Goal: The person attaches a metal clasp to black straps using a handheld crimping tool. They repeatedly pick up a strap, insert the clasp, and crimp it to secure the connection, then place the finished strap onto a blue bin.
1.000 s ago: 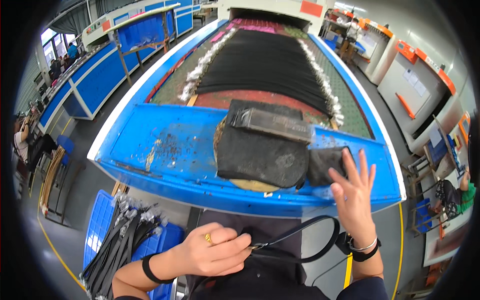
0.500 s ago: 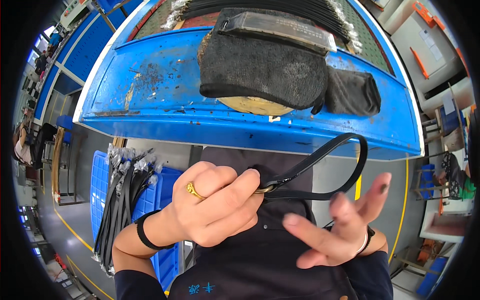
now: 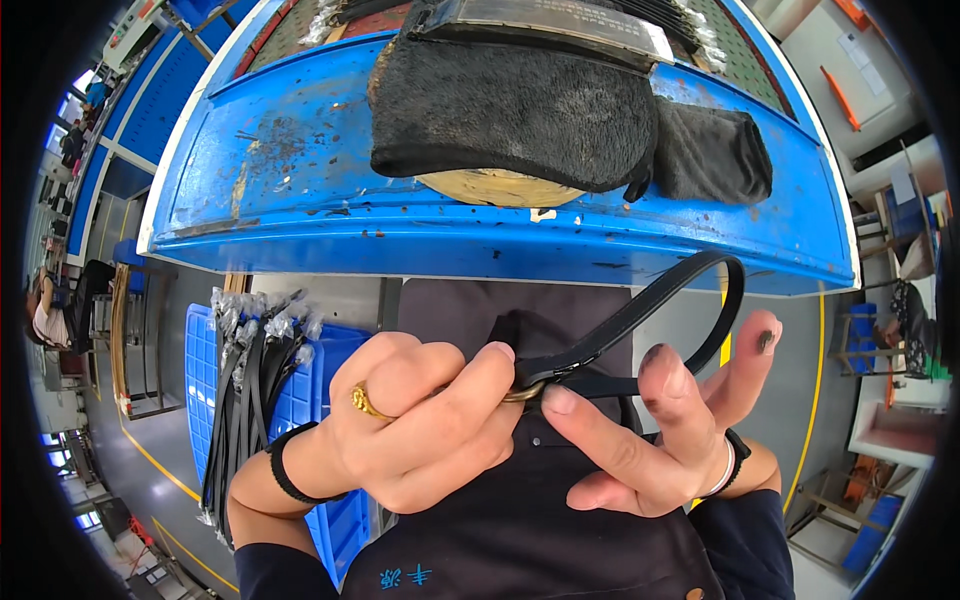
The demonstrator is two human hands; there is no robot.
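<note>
- The left hand (image 3: 420, 425) is closed around one end of a black strap (image 3: 640, 315). Its grip is tight, with the thumb and first finger pinching the strap near a small brass ring (image 3: 527, 393).
- A gold ring (image 3: 362, 402) sits on one finger of the left hand, and a black band (image 3: 283, 465) goes around that wrist.
- The right hand (image 3: 665, 435) touches the strap from the other side. Its first fingertip presses at the brass ring. Its other fingers are spread out, so its grip is open and not wrapped around anything.
- The fingertips of the right hand have dark smudges on them.
- The black strap is in front of the person's chest, just below the edge of the tabletop. It bends up into a loop above the right hand and comes back down behind the fingers.
- The blue tabletop (image 3: 300, 190) is above the hands. Its paint is scratched and worn.
- A big black fuzzy cloth (image 3: 510, 110) lies on the tabletop, on top of a round yellow-brown disc (image 3: 495, 188).
- A smaller dark cloth (image 3: 715, 150) lies just beside the big one, on the right.
- A blue crate (image 3: 290, 400) stands on the floor to the left. A bunch of black straps with silvery ends (image 3: 245, 390) lies over it.
- The person wears a dark apron (image 3: 530, 540).
</note>
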